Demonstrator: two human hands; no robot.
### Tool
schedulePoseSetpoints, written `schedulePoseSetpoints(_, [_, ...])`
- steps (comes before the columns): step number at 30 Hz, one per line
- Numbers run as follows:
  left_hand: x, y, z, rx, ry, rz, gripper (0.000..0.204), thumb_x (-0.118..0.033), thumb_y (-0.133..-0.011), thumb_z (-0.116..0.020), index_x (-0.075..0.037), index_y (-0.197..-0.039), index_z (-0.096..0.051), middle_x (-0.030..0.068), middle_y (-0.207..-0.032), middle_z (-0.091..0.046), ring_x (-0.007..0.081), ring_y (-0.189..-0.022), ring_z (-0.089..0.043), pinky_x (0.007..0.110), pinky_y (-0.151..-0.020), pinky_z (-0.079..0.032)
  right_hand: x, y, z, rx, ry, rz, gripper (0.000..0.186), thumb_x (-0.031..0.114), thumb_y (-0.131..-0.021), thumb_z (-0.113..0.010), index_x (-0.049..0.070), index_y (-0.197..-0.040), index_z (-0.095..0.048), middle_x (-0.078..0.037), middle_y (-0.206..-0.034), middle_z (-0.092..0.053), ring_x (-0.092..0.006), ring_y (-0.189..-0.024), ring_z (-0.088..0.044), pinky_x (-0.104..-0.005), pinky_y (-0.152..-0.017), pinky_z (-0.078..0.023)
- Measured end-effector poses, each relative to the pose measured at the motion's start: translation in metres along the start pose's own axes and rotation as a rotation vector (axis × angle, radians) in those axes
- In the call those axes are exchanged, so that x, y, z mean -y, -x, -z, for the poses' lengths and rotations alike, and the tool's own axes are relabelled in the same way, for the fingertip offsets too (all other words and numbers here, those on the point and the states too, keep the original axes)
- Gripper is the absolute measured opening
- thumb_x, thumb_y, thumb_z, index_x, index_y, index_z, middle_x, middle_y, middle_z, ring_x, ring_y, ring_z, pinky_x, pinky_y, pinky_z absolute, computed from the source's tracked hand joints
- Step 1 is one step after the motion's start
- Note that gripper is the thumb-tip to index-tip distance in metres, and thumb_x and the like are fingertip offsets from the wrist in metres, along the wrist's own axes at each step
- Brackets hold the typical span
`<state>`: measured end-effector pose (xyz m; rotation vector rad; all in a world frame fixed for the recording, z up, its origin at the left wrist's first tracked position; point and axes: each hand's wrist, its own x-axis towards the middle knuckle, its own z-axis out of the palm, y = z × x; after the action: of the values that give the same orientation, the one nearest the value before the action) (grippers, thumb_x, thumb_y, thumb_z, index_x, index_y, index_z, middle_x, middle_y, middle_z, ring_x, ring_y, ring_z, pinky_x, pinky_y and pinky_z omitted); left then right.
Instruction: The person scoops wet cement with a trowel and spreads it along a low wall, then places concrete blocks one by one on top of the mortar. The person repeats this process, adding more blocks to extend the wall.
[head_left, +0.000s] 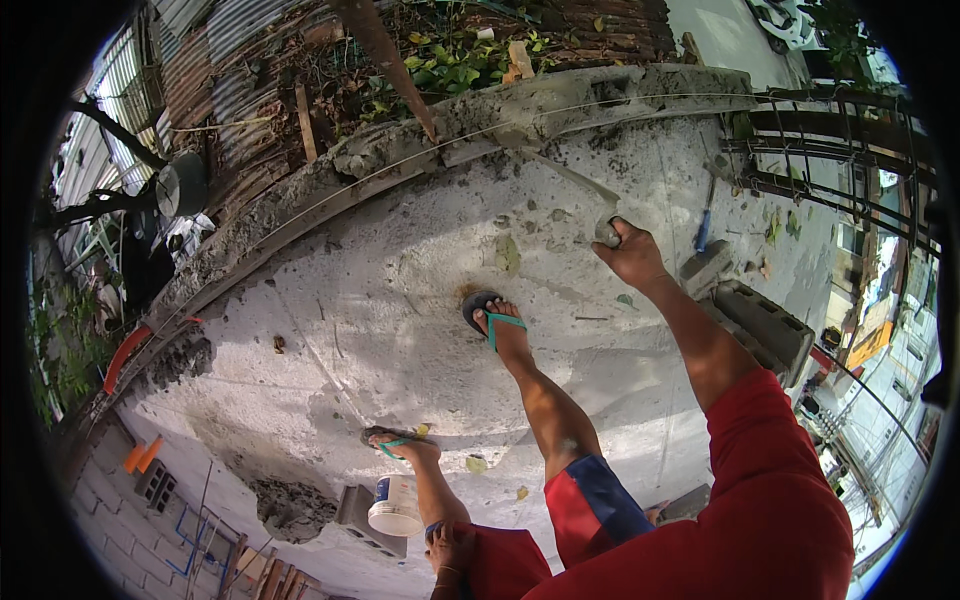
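My right hand (635, 258) is closed round the grey handle of a trowel (585, 183). Its long, mortar-smeared blade points away to the left, the tip at the low concrete ledge (545, 125). Wet-looking grey mortar lies rough along the ledge top, and a thin string line runs above it. My left hand (450, 548) rests on my left leg near the knee, its fingers laid over the leg with nothing seen in them. To the right of the trowel lies a blue-handled tool (703, 230) with a thin shaft.
Hollow concrete blocks (765, 320) lie to the right, near a rebar cage (840, 145). A white bucket (396, 505) sits beside another block (358, 522) and a mortar heap (292, 508). Beyond the ledge are rusty corrugated sheets (225, 85) and leaves.
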<state>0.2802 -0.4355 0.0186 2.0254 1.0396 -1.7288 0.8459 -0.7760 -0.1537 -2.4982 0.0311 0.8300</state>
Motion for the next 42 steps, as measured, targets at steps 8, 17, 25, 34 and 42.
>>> schedulePoseSetpoints(8, [0.02,-0.018,-0.005,-0.088,0.017,-0.136,0.065,-0.049,-0.081,-0.077,-0.013,-0.133,-0.062,0.013,-0.14,-0.061,0.0385,-0.135,-0.049,0.053,-0.112,-0.041,0.016,-0.099,-0.06,-0.005,0.018,0.061,0.039,0.041,-0.087,-0.077,0.015,-0.114,-0.068,-0.016,-0.1,-0.074,-0.0389,-0.099,-0.07,-0.0449,-0.086,-0.056])
schedulePoseSetpoints(17, [-0.007,-0.019,0.017,-0.041,-0.035,-0.137,0.059,-0.046,-0.082,-0.078,-0.015,-0.13,-0.064,0.0132,-0.139,-0.062,0.0385,-0.135,-0.049,0.054,-0.11,-0.043,-0.086,-0.108,0.062,-0.048,0.107,0.07,0.062,0.029,-0.079,-0.083,0.0,-0.131,-0.065,-0.016,-0.099,-0.076,-0.0243,-0.082,-0.071,-0.0346,-0.081,-0.056])
schedulePoseSetpoints(25, [-0.014,-0.008,0.054,0.001,-0.071,-0.065,0.058,-0.046,-0.083,-0.076,-0.015,-0.13,-0.066,0.0146,-0.138,-0.062,0.0367,-0.133,-0.052,0.053,-0.109,-0.044,-0.109,-0.112,0.124,0.387,-0.44,-0.36,0.02,0.005,-0.072,-0.076,0.003,-0.088,-0.065,-0.007,-0.069,-0.061,-0.0192,-0.055,-0.057,-0.0376,-0.053,-0.047])
schedulePoseSetpoints(34, [0.071,-0.049,0.061,-0.06,-0.158,-0.538,0.039,-0.025,-0.095,-0.068,-0.008,-0.129,-0.064,0.0216,-0.122,-0.069,0.0378,-0.112,-0.068,0.047,-0.093,-0.056,-0.051,-0.008,0.03,0.289,-0.561,-0.561,0.017,0.009,-0.079,-0.075,0.004,-0.082,-0.06,-0.006,-0.065,-0.057,-0.0198,-0.05,-0.055,-0.0388,-0.048,-0.044])
schedulePoseSetpoints(42, [0.106,-0.109,0.051,-0.099,0.824,-0.546,0.047,-0.028,-0.096,-0.069,-0.003,-0.135,-0.06,0.0234,-0.123,-0.069,0.0373,-0.106,-0.07,0.043,-0.09,-0.056,0.181,0.142,-0.18,0.503,-0.08,0.065,0.042,0.025,-0.081,-0.08,-0.002,-0.107,-0.06,-0.012,-0.081,-0.063,-0.0252,-0.072,-0.062,-0.0399,-0.07,-0.054])
